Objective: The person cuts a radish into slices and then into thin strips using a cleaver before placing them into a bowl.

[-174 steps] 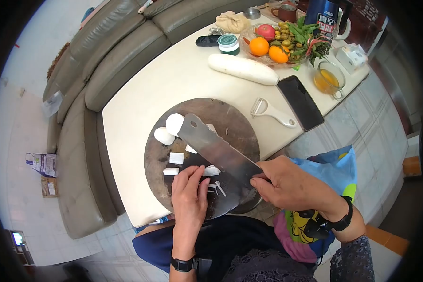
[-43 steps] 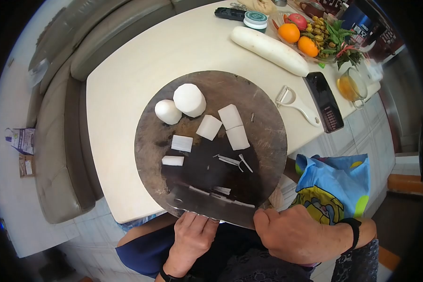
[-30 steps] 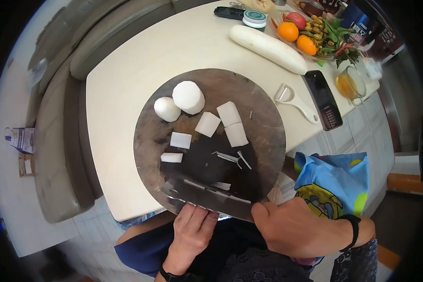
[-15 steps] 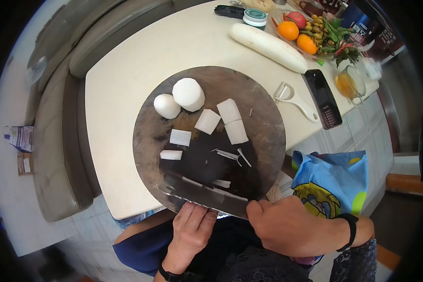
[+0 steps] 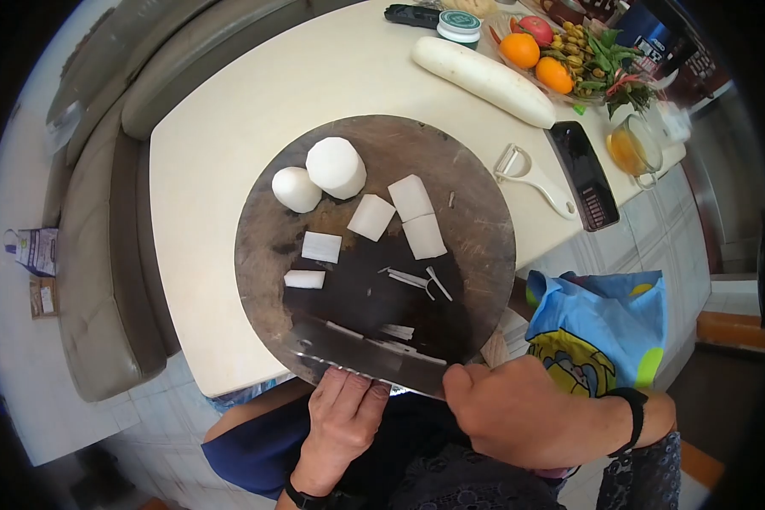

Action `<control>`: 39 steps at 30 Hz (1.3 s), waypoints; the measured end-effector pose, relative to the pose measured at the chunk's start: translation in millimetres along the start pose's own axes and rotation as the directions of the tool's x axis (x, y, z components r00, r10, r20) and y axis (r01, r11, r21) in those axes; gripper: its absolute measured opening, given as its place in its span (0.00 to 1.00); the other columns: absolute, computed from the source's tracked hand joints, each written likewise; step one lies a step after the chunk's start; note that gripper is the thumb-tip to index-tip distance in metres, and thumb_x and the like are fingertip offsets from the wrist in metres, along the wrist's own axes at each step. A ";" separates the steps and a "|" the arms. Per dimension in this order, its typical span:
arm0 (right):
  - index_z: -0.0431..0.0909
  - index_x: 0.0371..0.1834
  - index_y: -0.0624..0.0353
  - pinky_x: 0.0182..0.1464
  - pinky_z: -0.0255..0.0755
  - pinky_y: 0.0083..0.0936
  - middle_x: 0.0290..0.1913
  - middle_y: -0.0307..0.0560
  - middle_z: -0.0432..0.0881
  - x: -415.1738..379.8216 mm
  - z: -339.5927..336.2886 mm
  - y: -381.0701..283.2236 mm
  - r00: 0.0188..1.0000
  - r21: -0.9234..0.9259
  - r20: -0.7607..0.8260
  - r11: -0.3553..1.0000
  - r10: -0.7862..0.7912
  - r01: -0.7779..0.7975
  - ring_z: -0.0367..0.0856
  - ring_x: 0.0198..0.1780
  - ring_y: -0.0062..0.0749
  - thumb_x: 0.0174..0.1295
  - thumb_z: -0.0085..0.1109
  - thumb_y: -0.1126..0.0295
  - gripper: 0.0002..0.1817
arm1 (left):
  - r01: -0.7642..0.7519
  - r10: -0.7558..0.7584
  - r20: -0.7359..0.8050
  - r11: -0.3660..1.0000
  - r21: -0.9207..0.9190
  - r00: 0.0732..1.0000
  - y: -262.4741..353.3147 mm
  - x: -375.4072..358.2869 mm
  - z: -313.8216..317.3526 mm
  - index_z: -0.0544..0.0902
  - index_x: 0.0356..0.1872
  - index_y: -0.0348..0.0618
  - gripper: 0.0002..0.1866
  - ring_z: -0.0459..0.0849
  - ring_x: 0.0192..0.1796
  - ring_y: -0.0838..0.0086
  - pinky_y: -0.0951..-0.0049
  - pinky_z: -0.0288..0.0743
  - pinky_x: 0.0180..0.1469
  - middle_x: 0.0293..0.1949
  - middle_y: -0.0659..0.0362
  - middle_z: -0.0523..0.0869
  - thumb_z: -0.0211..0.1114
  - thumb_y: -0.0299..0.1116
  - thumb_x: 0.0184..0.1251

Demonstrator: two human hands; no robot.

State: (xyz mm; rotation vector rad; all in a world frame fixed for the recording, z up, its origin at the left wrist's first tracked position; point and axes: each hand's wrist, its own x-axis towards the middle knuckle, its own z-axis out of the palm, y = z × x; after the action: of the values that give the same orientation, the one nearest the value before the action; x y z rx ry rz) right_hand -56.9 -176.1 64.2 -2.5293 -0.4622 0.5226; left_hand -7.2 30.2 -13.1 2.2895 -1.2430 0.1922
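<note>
My right hand (image 5: 510, 408) is wrapped round the handle of a wide cleaver (image 5: 370, 353), whose blade lies across the near edge of a round wooden board (image 5: 484, 195). Beside the blade, my left hand (image 5: 346, 414) has its fingers bent and pressed together; what they hold is hidden by the cleaver. Thin white strips (image 5: 398, 331) lie just beyond the blade, with more slivers (image 5: 408, 278) farther right. Several cut white radish blocks (image 5: 371, 218) are spread over the board. Two thick radish ends (image 5: 336, 167) stand at its far left.
Behind the board lie a whole white radish (image 5: 484, 82), a peeler (image 5: 535, 180) and a black phone (image 5: 585, 174). Farther back are a fruit bowl with oranges (image 5: 518, 51), a lidded jar (image 5: 459, 28) and a glass cup (image 5: 633, 151). A blue bag (image 5: 603, 314) hangs at the right.
The cleaver blade has tilted slightly, showing more of its face and a white strip along it. Both hands keep nearly the same places. The whole view has shifted a little.
</note>
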 end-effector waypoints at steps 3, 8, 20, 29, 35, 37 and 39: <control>0.70 0.30 0.70 0.23 0.74 0.36 0.22 0.57 0.78 -5.9 -6.1 5.6 0.999 0.098 0.038 0.995 0.018 -0.022 0.82 0.23 0.48 0.46 0.57 0.78 0.09 | -0.004 0.004 -0.006 1.000 0.006 1.000 -0.9 0.9 -0.2 0.84 0.33 0.32 0.11 0.82 0.42 0.58 0.63 0.79 0.44 0.37 0.52 0.82 0.67 0.20 0.42; 0.69 0.31 0.72 0.24 0.72 0.42 0.21 0.58 0.78 -10.7 -10.0 12.3 0.995 0.140 0.100 0.990 0.009 -0.023 0.81 0.23 0.53 0.46 0.55 0.78 0.10 | -0.001 0.001 0.007 1.000 0.002 1.000 -0.6 1.1 -0.5 0.85 0.32 0.33 0.13 0.81 0.40 0.60 0.66 0.79 0.43 0.34 0.54 0.82 0.67 0.20 0.39; 0.71 0.28 0.71 0.25 0.75 0.37 0.20 0.55 0.78 2.9 5.1 -2.2 0.997 0.047 -0.068 0.998 -0.036 0.040 0.83 0.23 0.49 0.46 0.56 0.78 0.08 | 0.030 -0.030 0.005 0.999 0.011 1.000 1.0 -3.6 -0.1 0.85 0.32 0.34 0.13 0.83 0.41 0.59 0.64 0.79 0.41 0.36 0.54 0.84 0.66 0.19 0.40; 0.71 0.30 0.70 0.25 0.75 0.39 0.21 0.58 0.79 -11.8 -1.7 11.0 1.000 0.166 -0.019 0.986 -0.016 0.019 0.83 0.24 0.50 0.46 0.57 0.78 0.09 | 0.157 -0.103 -0.320 0.976 0.148 0.942 -2.6 3.9 -14.9 0.84 0.32 0.34 0.12 0.82 0.39 0.59 0.65 0.77 0.41 0.34 0.52 0.84 0.66 0.15 0.41; 0.71 0.30 0.71 0.26 0.75 0.40 0.21 0.60 0.79 -10.2 -2.5 9.6 0.997 0.171 0.078 0.985 -0.018 0.004 0.83 0.24 0.52 0.46 0.56 0.78 0.09 | 0.231 -0.161 -0.400 0.964 0.132 0.902 -2.0 5.3 -17.2 0.83 0.32 0.33 0.13 0.82 0.37 0.58 0.66 0.78 0.40 0.34 0.50 0.84 0.65 0.11 0.42; 0.71 0.29 0.71 0.25 0.74 0.40 0.21 0.59 0.79 -12.4 -8.8 10.1 0.997 0.116 0.072 0.993 0.017 -0.025 0.83 0.24 0.51 0.47 0.56 0.77 0.08 | 0.179 -0.125 -0.360 0.976 0.120 0.925 -0.5 5.4 -15.0 0.82 0.34 0.34 0.12 0.83 0.35 0.57 0.67 0.77 0.39 0.32 0.50 0.84 0.65 0.11 0.47; 0.71 0.29 0.70 0.25 0.74 0.40 0.20 0.59 0.79 -13.8 -11.6 13.1 0.996 0.062 0.067 0.997 0.051 -0.055 0.82 0.24 0.51 0.47 0.56 0.77 0.08 | 0.136 -0.092 -0.339 0.985 0.108 0.936 3.4 9.0 -9.3 0.82 0.34 0.34 0.12 0.83 0.35 0.57 0.67 0.78 0.38 0.32 0.50 0.84 0.66 0.11 0.46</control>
State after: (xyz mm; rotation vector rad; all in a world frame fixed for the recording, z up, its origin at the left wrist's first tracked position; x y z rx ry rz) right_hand -60.9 -197.2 70.1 -2.4748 -0.3961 0.6316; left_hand -3.8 26.8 -0.6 2.3077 -0.9452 0.6083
